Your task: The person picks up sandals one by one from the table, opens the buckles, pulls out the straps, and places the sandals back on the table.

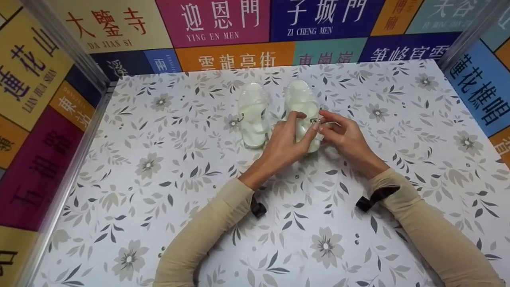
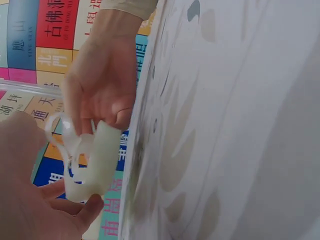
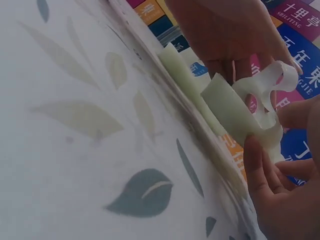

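Two sandals (image 1: 253, 113), two hands (image 1: 283, 141), two beige sleeves (image 1: 203, 231), two black wrist devices (image 1: 258, 208), one floral tabletop (image 1: 223, 161).

Head view: from above the heel side of the handled sandal (image 1: 298, 91), facing forward and down, farthest from it; takes in tabletop (image 1: 303, 207) around it. Left and right wrist views: low, close behind its heel, facing forward, rolled to opposite sides; shared: sandal, left hand (image 1: 283, 142), right hand (image 1: 350, 139), wall panels (image 1: 223, 20) beyond it.
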A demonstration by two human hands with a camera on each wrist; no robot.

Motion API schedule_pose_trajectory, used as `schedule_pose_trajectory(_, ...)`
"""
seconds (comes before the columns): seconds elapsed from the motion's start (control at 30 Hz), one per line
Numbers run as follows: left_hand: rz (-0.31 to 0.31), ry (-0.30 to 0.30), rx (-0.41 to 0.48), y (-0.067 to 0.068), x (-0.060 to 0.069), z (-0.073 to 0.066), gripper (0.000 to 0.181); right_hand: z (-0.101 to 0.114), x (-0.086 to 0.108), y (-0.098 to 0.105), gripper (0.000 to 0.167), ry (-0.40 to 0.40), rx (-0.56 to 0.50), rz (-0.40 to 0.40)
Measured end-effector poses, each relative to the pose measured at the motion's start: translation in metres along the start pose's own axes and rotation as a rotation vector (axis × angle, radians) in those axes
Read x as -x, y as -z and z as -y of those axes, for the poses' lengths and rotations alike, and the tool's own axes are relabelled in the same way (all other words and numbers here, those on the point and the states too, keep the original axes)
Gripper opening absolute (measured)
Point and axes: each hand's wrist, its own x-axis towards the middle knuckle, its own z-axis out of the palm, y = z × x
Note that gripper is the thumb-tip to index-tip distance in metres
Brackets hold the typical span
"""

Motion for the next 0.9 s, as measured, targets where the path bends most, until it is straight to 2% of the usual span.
schedule_pose_trajectory(0.23,-0.004,0.092,0.044,-0.006,-0.015,0.007,0.074,0.0,-0.022,-0.011,0.059,0.025,0.046,-0.09)
schedule_pose_trajectory(0.47,-0.015,0.109,0.083,-0.011,-0.029,0.017,0.074,-0.007,-0.038,-0.016,0.054,0.021,0.063,-0.131)
schedule_pose_trajectory(0.57,-0.001,0.122,0.078,-0.013,-0.033,0.02,0.074,-0.009,-0.041,-0.016,0.052,0.001,0.117,-0.134)
schedule_pose_trajectory(0.73,0.041,0.104,0.065,-0.013,-0.035,0.022,0.072,-0.01,-0.042,-0.013,0.048,-0.02,0.204,-0.141)
schedule_pose_trajectory(0.9,0.038,0.067,0.078,-0.013,-0.035,0.022,0.071,-0.011,-0.042,-0.012,0.047,-0.015,0.229,-0.147)
